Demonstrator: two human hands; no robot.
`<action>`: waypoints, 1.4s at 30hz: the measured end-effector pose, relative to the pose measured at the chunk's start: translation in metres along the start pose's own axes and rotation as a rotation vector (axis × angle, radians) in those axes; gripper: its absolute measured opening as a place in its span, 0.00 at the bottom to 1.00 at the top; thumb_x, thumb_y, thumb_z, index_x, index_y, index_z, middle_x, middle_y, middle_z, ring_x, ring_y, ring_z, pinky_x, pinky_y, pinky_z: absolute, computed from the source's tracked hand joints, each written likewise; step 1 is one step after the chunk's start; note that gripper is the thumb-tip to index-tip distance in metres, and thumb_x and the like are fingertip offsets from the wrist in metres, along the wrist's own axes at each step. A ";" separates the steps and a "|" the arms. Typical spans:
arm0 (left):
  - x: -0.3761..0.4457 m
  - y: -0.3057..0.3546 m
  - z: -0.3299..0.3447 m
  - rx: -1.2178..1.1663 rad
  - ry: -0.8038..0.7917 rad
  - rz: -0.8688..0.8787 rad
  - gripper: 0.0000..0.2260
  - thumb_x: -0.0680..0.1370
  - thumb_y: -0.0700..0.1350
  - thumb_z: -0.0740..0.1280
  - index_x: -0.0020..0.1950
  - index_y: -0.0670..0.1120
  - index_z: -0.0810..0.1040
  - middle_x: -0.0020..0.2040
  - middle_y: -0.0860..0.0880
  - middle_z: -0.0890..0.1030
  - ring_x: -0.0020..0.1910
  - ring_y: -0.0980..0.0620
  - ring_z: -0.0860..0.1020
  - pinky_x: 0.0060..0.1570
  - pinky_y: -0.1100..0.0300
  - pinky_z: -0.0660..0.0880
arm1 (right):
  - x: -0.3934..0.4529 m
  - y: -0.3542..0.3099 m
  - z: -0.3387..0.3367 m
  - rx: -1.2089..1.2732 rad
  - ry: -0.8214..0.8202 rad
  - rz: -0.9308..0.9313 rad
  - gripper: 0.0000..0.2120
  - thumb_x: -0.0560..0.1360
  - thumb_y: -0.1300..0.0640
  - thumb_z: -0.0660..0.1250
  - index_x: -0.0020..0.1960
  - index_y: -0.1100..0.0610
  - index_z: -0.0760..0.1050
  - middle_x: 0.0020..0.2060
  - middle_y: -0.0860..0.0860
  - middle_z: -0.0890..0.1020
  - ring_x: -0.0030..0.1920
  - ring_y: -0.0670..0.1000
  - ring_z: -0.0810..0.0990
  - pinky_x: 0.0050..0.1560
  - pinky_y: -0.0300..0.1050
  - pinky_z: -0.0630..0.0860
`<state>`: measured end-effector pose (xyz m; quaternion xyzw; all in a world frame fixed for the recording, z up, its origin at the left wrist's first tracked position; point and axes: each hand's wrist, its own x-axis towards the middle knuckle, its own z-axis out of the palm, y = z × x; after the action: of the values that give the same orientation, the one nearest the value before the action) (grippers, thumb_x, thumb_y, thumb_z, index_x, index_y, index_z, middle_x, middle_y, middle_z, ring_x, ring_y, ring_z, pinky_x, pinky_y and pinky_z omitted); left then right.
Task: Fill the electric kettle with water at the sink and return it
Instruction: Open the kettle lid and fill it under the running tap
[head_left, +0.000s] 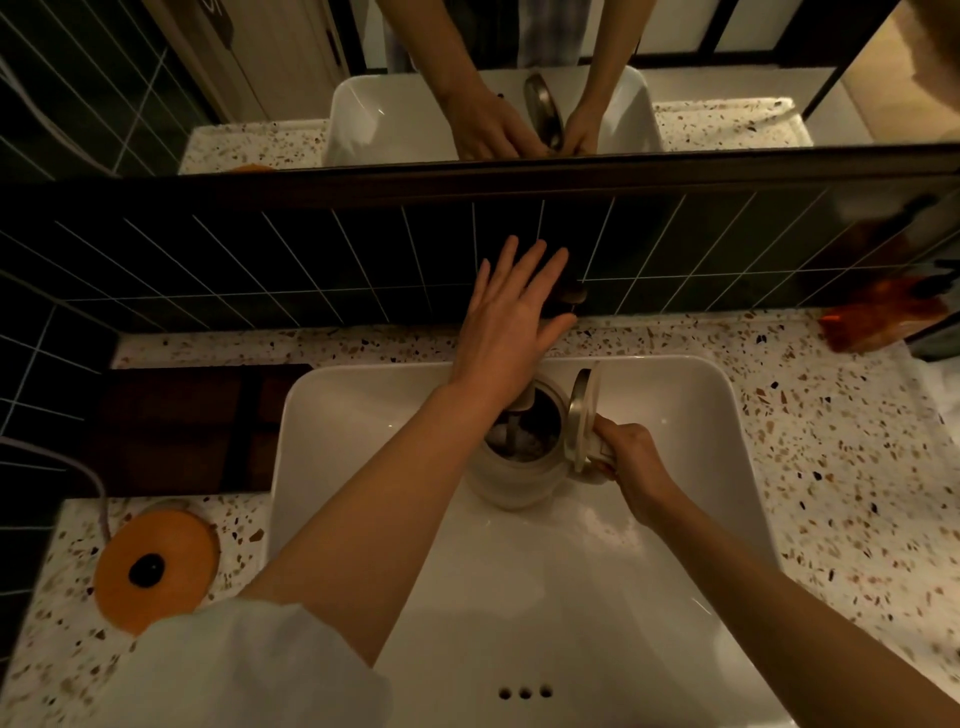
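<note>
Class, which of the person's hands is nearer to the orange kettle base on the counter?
Left. The left hand reaches over the faucet beyond the sink, while the right hand, farther from the orange kettle base, grips the kettle handle.
</note>
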<state>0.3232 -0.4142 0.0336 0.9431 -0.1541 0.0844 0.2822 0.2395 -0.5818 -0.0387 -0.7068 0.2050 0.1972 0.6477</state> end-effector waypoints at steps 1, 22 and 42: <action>-0.006 0.000 -0.003 -0.043 0.038 -0.039 0.26 0.80 0.52 0.62 0.77 0.48 0.60 0.78 0.46 0.61 0.78 0.47 0.51 0.75 0.51 0.44 | 0.000 0.000 0.000 -0.003 -0.001 0.001 0.33 0.66 0.37 0.66 0.40 0.71 0.79 0.35 0.65 0.79 0.39 0.61 0.76 0.45 0.53 0.70; -0.109 -0.024 0.032 -0.856 -0.027 -1.056 0.29 0.75 0.60 0.66 0.74 0.55 0.64 0.66 0.43 0.75 0.65 0.46 0.74 0.66 0.48 0.71 | 0.004 0.005 -0.001 -0.018 0.026 0.006 0.19 0.76 0.51 0.62 0.34 0.64 0.79 0.26 0.54 0.77 0.30 0.50 0.74 0.37 0.46 0.68; -0.108 -0.024 0.033 -1.018 0.026 -1.135 0.16 0.79 0.55 0.62 0.64 0.49 0.74 0.57 0.49 0.81 0.50 0.55 0.78 0.41 0.59 0.72 | 0.008 0.007 0.002 0.004 0.029 0.025 0.19 0.76 0.54 0.61 0.29 0.61 0.72 0.18 0.47 0.72 0.22 0.45 0.70 0.33 0.43 0.65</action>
<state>0.2328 -0.3872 -0.0322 0.6302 0.3378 -0.1439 0.6841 0.2426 -0.5808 -0.0488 -0.7055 0.2236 0.1945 0.6437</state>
